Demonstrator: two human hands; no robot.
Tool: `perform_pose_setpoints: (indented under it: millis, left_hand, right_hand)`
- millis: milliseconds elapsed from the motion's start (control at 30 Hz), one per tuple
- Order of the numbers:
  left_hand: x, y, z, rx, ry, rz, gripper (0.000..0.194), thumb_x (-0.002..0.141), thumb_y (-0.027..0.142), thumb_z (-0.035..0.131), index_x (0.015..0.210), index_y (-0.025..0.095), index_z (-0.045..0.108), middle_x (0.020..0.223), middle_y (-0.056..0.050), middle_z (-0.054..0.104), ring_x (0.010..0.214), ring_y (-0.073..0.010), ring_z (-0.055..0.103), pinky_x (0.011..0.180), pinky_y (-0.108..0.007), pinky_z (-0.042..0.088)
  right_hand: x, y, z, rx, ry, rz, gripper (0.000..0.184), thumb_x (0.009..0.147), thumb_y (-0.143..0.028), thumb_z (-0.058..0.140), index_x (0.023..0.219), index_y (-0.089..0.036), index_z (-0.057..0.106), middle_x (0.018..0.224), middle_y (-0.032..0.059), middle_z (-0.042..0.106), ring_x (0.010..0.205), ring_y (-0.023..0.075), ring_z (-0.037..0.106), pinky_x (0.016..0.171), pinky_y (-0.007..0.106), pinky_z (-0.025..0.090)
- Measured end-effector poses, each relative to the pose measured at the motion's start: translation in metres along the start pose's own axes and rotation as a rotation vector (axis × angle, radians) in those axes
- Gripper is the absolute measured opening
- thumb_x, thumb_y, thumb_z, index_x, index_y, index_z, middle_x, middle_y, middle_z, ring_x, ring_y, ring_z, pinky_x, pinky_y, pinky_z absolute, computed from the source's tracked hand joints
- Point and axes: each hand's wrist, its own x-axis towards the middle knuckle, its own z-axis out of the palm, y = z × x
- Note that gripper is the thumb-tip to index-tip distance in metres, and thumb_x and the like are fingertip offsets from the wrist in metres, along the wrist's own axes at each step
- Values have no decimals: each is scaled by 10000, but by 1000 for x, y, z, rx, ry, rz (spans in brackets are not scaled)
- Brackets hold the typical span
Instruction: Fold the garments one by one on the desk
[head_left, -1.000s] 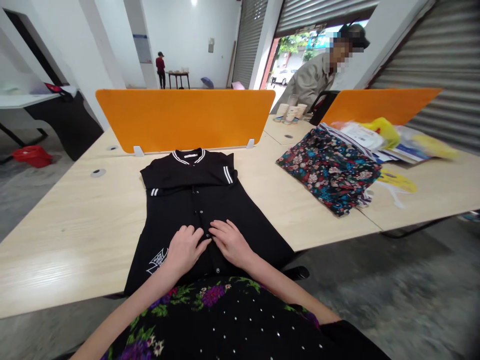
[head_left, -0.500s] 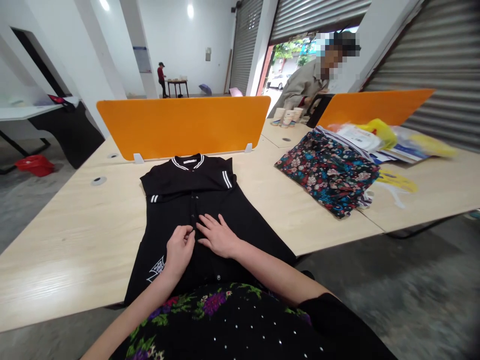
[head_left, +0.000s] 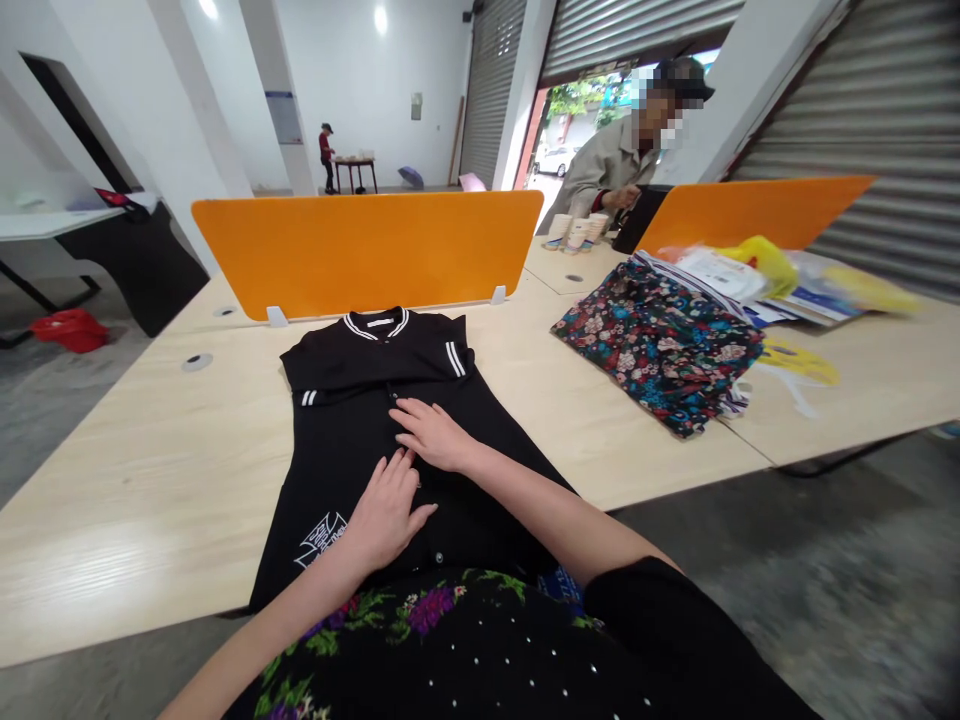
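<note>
Noted a rectangular orange partition panel (head_left: 367, 250), upright on white clips (head_left: 277, 316) along the pale wood-grain tabletop (head_left: 150, 450). Found dark multicoloured floral fabric (head_left: 664, 345) lying rumpled to the right, just in front of a crumpled yellow plastic bag (head_left: 772, 268). Recorded stacked white paper cups (head_left: 577, 235) near a grey-jacketed person (head_left: 604, 165). Observed a red plastic item (head_left: 71, 330) on the grey concrete floor (head_left: 37, 400), far left.

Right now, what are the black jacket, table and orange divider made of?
Black baseball jacket: matte, probably knit cloth; it folds softly. Table: pale, lightly glossy wood or laminate, showing grain and sheen. Orange divider: maybe smooth plastic or painted board, being flat and even-coloured.
</note>
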Motion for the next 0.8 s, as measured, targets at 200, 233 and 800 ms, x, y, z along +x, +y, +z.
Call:
perform_pose_setpoints:
  millis: [200, 233, 800]
  left_hand:
    - [0, -3, -1, -5, -26, -2, 383, 920, 405, 476, 1158, 108, 520, 1449, -197, 436, 1385, -297, 346, 1117, -504, 333]
    - [1, -4, -1, -11, -27, 1, 392, 922, 414, 470, 1160, 107, 520, 1447, -196, 439, 1386, -296, 344, 1120, -503, 329]
    - [-182, -57, -32, 163, 119, 74, 660, 905, 210, 496, 1493, 358, 236, 1382, -36, 549, 1293, -220, 488, 1138, -426, 321]
  right_hand:
    - [44, 18, 25, -100, -26, 20, 489, 995, -413, 356, 1435, -205, 393, 1552, 89, 288, 1429, 266, 235, 1134, 583, 184]
    - [47, 22, 28, -97, -28, 25, 500, 998, -430, 335, 1443, -208, 384, 1557, 80, 276, 1429, 269, 232, 1134, 578, 184]
    - [-178, 57, -19, 59, 178, 242, 412, 919, -438, 455, 1224, -220, 625, 1343, 106, 563, 1254, 264, 506, 1058, 472, 399]
